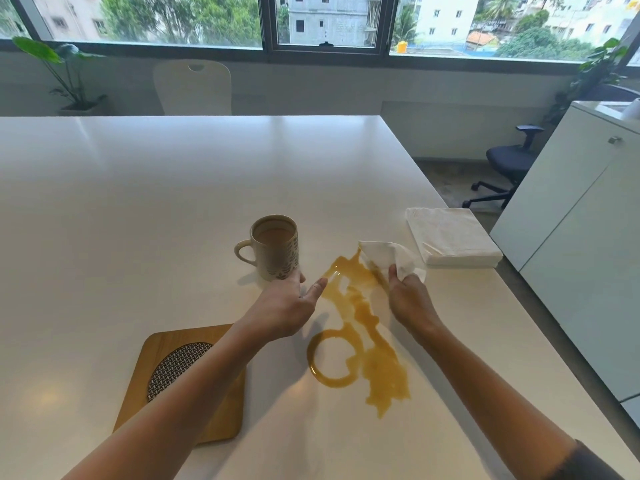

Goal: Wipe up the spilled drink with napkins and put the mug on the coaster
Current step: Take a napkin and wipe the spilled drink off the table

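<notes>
**Mopping begins at the far end of a coffee-coloured spill**

Pinching a crumpled white napkin [391, 259] between thumb and fingers, right hand [410, 299] at the far tip of the spilled drink [363, 327], the tissue's lower edge touching the brown liquid and already stained there. Spreading from that point toward the near edge of the white worktop [138, 188]: an amber puddle in a ragged streak, with a ring-shaped trace on its left side. Resting upright just left of the spill's far end, a pale patterned mug [275, 247], handle pointing left, milky brown drink inside. Reaching up beside it, left hand [287, 313], fingers loosely open, fingertips at the mug's base on its near right side, thumb stretched toward the puddle; whether the fingers actually grip the mug cannot be told. Lying near the front left, well apart from the mug, a wooden coaster [173, 386] with a woven round inset, partly hidden under the left forearm. Stacked at the worktop's right edge, just beyond the right hand, a neat pile of white napkins [453, 237].
</notes>
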A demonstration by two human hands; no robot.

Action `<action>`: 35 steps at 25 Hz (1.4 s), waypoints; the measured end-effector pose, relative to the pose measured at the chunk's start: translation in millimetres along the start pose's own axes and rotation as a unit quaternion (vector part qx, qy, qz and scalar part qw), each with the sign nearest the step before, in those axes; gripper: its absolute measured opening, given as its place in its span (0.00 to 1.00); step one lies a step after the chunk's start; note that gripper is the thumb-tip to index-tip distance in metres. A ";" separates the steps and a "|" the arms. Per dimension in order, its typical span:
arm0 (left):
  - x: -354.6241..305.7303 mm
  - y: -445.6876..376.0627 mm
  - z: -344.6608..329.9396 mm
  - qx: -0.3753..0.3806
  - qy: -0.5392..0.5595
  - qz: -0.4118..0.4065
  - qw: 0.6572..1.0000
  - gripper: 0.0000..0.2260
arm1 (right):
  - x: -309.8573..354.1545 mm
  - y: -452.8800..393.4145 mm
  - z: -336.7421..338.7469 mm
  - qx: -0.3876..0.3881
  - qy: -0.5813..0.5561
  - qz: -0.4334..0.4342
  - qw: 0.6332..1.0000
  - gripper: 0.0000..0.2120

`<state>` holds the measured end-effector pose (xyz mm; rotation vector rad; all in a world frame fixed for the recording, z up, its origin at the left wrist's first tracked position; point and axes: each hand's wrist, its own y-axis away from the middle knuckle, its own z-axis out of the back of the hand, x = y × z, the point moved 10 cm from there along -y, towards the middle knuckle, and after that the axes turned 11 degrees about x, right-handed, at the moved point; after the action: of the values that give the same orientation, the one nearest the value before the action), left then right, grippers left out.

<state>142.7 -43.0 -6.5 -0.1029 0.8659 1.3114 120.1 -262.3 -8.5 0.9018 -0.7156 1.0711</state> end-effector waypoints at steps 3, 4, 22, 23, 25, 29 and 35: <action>-0.3 -0.2 -1.0 -0.002 0.000 0.001 1.000 0.31 | 6.0 -9.8 -11.8 0.003 0.002 0.006 1.000 0.21; -0.8 -0.3 -1.5 -0.002 0.000 0.001 1.000 0.31 | 8.9 -11.2 -16.6 0.009 0.007 0.013 1.000 0.22; 4.1 -2.1 -4.5 0.006 0.007 0.017 1.000 0.32 | 24.2 -64.7 31.3 -0.058 -0.046 0.020 0.997 0.23; 4.9 -2.8 -4.3 0.005 0.011 0.017 1.000 0.32 | 24.7 -69.4 23.9 -0.049 -0.021 0.021 0.998 0.23; 8.3 -4.1 -3.5 0.005 0.020 0.022 1.000 0.32 | 26.3 -78.0 9.2 -0.023 0.008 0.029 0.999 0.23; 16.6 -6.5 -2.1 0.005 0.039 0.027 0.999 0.33 | 31.5 -85.7 -6.0 0.014 0.052 0.044 0.998 0.20; 15.0 -6.4 -5.6 0.001 0.046 0.018 0.999 0.33 | 33.7 -89.3 -24.3 0.064 0.137 0.087 0.985 0.21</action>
<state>145.5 -35.9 -21.9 -0.1477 0.9509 1.3482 216.8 -245.0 -14.7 0.7901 -0.5056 1.3792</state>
